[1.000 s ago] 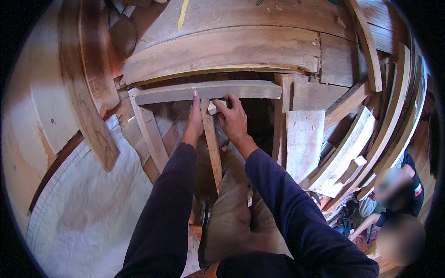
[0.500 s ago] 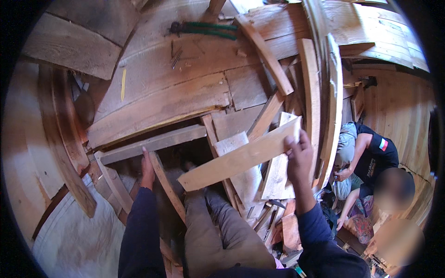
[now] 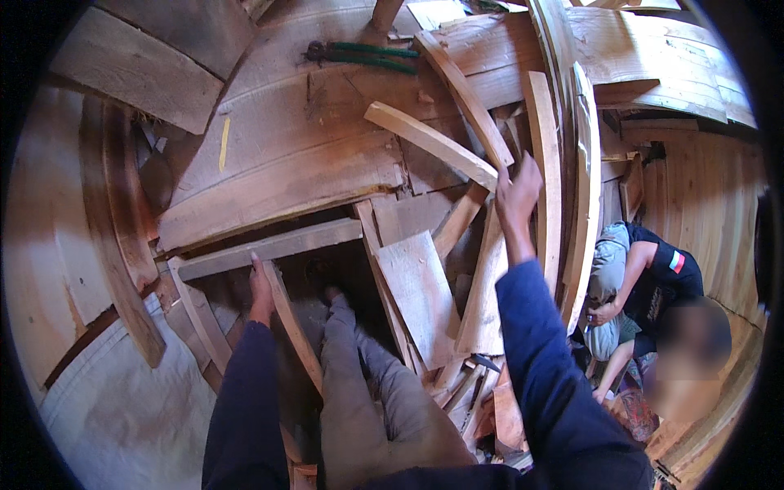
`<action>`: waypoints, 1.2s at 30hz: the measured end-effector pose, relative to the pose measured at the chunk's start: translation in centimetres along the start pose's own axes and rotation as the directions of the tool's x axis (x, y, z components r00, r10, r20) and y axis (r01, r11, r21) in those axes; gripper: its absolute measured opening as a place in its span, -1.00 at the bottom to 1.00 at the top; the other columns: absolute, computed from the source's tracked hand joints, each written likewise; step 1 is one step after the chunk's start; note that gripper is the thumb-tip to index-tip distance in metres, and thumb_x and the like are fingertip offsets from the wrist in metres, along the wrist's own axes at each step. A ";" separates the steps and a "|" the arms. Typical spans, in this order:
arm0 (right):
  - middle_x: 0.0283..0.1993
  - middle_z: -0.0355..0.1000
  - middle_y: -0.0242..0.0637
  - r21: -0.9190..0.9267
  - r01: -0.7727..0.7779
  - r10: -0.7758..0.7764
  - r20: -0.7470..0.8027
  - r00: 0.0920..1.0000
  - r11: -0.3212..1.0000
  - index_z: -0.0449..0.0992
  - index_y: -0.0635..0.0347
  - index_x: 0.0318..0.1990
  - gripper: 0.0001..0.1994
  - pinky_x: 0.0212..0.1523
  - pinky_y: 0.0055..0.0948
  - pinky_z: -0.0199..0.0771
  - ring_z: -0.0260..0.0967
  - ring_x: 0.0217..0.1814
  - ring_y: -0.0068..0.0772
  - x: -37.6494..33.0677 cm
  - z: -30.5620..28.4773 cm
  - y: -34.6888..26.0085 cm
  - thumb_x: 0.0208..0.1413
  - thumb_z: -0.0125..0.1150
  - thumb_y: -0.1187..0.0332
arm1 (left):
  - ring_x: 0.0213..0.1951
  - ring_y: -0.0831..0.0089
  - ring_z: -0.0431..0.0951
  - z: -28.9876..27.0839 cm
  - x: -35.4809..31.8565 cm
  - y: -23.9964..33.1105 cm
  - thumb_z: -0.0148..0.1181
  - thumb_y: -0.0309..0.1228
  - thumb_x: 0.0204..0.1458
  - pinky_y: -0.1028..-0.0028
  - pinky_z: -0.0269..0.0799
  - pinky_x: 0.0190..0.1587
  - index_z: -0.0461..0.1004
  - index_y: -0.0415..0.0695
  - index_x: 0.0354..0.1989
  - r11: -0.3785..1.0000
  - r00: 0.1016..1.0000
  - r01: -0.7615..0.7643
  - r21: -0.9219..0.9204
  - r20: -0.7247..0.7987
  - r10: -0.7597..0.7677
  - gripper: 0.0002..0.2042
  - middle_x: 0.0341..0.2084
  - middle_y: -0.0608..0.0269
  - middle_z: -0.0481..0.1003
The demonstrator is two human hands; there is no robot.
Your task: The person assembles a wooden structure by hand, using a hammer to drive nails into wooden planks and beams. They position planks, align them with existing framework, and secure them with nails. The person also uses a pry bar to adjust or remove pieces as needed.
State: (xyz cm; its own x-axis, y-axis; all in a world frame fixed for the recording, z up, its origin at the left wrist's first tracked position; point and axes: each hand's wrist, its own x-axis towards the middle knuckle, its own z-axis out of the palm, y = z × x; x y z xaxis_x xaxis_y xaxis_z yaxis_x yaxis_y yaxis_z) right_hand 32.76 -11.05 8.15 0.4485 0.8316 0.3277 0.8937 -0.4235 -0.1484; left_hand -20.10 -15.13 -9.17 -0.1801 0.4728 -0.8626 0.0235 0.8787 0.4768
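Note:
My right hand (image 3: 520, 192) is raised above the pile of timber, closed at the near end of a short, narrow wooden strip (image 3: 429, 145). The strip slants up and left over the plank surface. On the left, my left hand (image 3: 260, 292) grips a wooden frame (image 3: 302, 240) where a slanting bar (image 3: 294, 327) meets its crosspiece; the fingers behind the wood are partly hidden. Between my arms a pale flat board (image 3: 416, 290) leans beside the frame. To its right lies a longer board (image 3: 483, 298).
Green-handled pliers or cutters (image 3: 363, 55) lie on the planks (image 3: 278, 171) ahead, near a yellow strip (image 3: 224, 145). Long curved timbers (image 3: 586, 196) stand right of my hand. A hammer-like tool (image 3: 486, 361) rests among offcuts. Another person (image 3: 653, 269) bends at far right. White cloth (image 3: 122, 400) hangs lower left.
My right hand has moved up and away. The broad board it held face-up is gone from that pose; a narrow strip shows there now, perhaps the same piece turned. My left hand stays.

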 end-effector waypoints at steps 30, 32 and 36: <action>-0.01 0.40 -0.25 0.669 -0.556 -0.203 0.710 0.675 0.493 0.34 0.32 0.14 -0.48 -0.03 -0.48 0.38 0.38 -0.04 -0.47 0.4 -5.9 -9.3 0.06 0.24 0.23 | 0.20 0.17 0.31 -3.2 2.2 -2.4 -0.11 0.30 0.08 0.32 0.20 0.20 0.23 -0.41 0.21 0.998 0.998 -0.056 -0.026 0.025 0.057 -0.11 0.17 -0.09 0.32; 0.00 0.41 -0.23 0.702 -0.565 -0.257 0.697 0.670 0.433 0.30 0.31 0.16 -0.42 0.03 -0.41 0.39 0.37 0.04 -0.40 -6.1 -7.7 -10.8 -0.11 0.26 0.40 | 0.22 0.18 0.28 -1.9 2.4 -2.0 -0.12 0.29 0.09 0.31 0.18 0.22 0.22 -0.41 0.22 0.995 0.994 -0.099 -0.021 0.043 0.100 -0.12 0.18 -0.08 0.30; -0.04 0.41 -0.24 0.649 -0.563 -0.581 0.744 0.330 0.512 0.40 0.21 0.03 -0.45 0.10 -0.33 0.34 0.35 0.07 -0.35 -14.9 -8.6 -22.3 -0.26 0.33 0.52 | 0.27 0.21 0.22 -3.7 1.0 -2.0 -0.12 0.25 0.12 0.29 0.13 0.26 0.19 -0.34 0.26 0.989 0.981 -0.138 -0.043 0.129 0.143 -0.17 0.24 -0.03 0.25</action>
State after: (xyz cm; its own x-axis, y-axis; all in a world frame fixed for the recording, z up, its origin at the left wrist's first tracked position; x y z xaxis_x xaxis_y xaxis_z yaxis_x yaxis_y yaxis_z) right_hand 6.03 -17.03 14.57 -0.3595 0.7876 -0.5004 0.2148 -0.4520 -0.8657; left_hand -23.93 -16.66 -10.31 -0.0464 0.5979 -0.8003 0.0058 0.8013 0.5983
